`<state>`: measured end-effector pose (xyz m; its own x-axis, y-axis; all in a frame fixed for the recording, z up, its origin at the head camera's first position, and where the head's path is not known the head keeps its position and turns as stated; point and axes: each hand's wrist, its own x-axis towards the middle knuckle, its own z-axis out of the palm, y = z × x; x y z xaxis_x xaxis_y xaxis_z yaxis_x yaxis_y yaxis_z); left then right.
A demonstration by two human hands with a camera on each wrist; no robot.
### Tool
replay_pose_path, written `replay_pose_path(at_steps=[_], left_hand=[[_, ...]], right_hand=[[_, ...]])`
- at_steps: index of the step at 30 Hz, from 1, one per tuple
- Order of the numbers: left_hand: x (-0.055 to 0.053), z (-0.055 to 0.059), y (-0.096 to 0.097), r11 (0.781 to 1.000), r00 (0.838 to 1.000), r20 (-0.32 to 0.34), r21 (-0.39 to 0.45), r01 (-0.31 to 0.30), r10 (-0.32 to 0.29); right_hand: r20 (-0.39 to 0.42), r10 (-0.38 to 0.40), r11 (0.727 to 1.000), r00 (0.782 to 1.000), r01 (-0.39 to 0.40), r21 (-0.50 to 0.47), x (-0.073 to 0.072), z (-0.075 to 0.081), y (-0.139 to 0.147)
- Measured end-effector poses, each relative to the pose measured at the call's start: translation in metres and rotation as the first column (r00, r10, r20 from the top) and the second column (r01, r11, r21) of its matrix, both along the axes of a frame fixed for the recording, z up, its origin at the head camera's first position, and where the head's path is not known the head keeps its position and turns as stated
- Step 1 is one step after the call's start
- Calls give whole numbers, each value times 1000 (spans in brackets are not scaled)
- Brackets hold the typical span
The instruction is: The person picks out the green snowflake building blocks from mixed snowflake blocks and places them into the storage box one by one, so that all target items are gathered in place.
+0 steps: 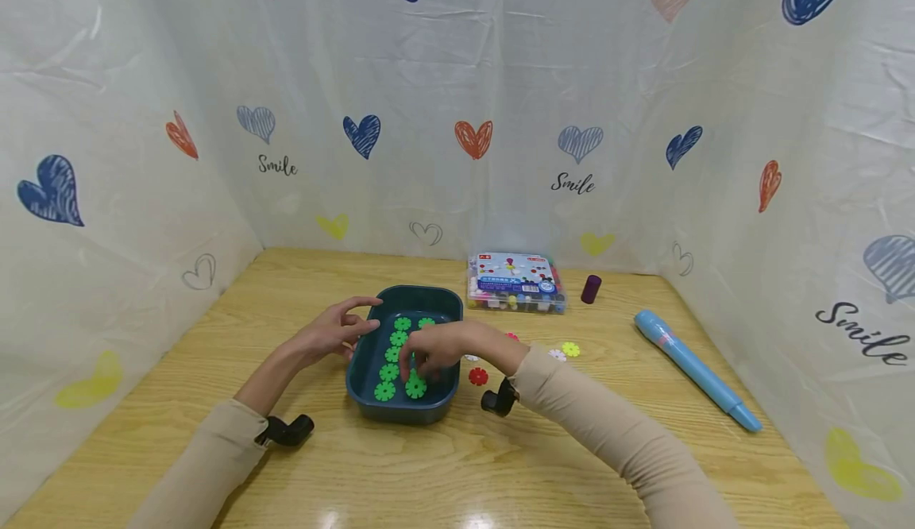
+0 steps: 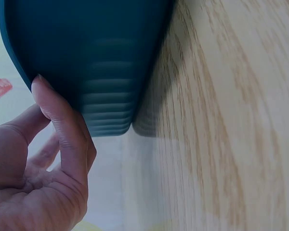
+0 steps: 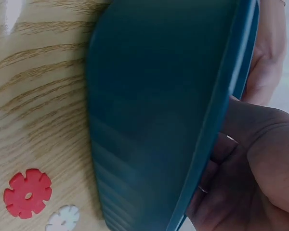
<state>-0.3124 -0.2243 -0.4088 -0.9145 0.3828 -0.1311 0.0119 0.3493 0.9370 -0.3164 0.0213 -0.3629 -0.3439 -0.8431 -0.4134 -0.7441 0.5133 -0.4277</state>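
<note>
A dark teal plastic tub (image 1: 360, 386) stands on the table. Inside it, green snowflake discs (image 1: 389, 372) with notched edges lie in rows. My left hand (image 1: 330, 334) rests at the tub's left side, fingers on the rim; up close, a fingertip (image 2: 43, 91) touches the wall just below that rim. Reaching down over the right side, my right hand (image 1: 438, 346) has its fingers bent at a green snowflake disc (image 1: 416, 387) near the front, which it seems to pinch. In the right wrist view the tub wall (image 3: 149, 106) hides those fingertips.
A red snowflake disc (image 1: 478, 376), a white one (image 1: 557, 355) and a yellow one (image 1: 571, 349) lie right of the tub. Behind are a clear box of colourful parts (image 1: 516, 283) and a dark purple cylinder (image 1: 590, 289). A long blue tube (image 1: 696, 370) lies far right.
</note>
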Motion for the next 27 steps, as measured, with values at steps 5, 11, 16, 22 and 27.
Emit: replay_pose_path(at_steps=[5, 11, 16, 22, 27], left_hand=[[0, 0, 0, 1000, 1000, 1, -1, -3, 3], [0, 1, 1, 1000, 1000, 9, -8, -13, 13], [1, 0, 1, 1000, 1000, 5, -15, -16, 16], [7, 2, -4, 999, 1000, -14, -51, -4, 4], [11, 10, -15, 996, 995, -97, -94, -8, -1]], right_hand=[[-29, 10, 1000, 1000, -10, 24, 0, -1, 0], [-44, 9, 1000, 999, -10, -19, 0, 7, 8], [-105, -28, 985, 994, 10, -172, 3, 19, 26], [-126, -104, 957, 987, 65, -283, 10, 39, 67], [-146, -186, 925, 972, 123, -361, 12, 46, 117]])
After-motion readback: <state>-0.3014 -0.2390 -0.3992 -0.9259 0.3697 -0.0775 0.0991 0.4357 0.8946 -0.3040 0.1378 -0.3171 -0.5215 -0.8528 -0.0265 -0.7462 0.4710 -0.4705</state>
